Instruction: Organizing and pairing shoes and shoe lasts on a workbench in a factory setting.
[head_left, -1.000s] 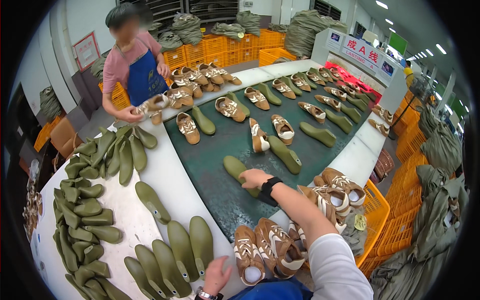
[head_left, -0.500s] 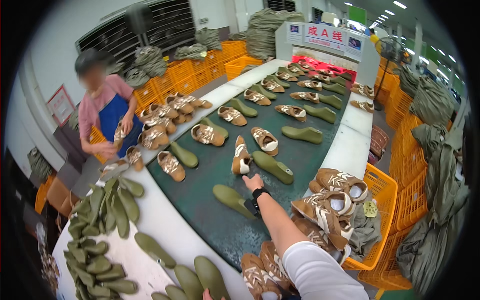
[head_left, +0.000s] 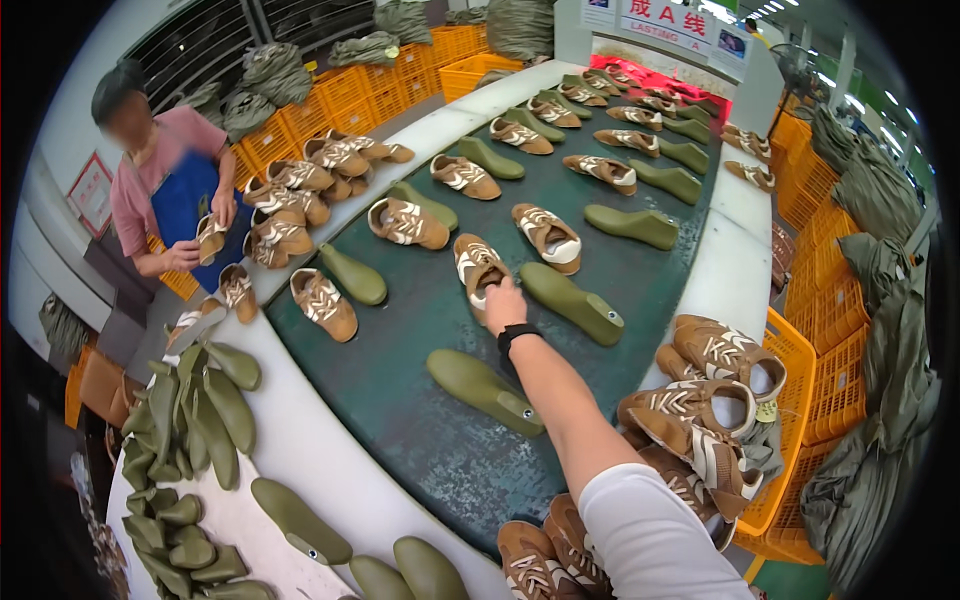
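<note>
My right hand (head_left: 505,304) reaches over the dark green belt (head_left: 395,395) and closes round the heel of a brown sneaker (head_left: 473,262) with white stripes, the fingers at its opening. Right beside that hand lies a green shoe last (head_left: 572,305). Another green last (head_left: 484,390) rests on the belt, left of my forearm. A second brown sneaker (head_left: 547,238) sits just beyond, to the right. My left hand is out of the picture.
Sneakers and lasts line the belt toward the far end. Green lasts (head_left: 205,420) pile on the white table at left. Sneakers (head_left: 715,400) are heaped at right by an orange crate (head_left: 790,420). Across the belt, a person in a blue apron (head_left: 195,215) holds a sneaker.
My right hand has moved from just behind the sneaker onto its heel and grips it. The left hand's fingertips have left the lower edge. The view has shifted a little.
</note>
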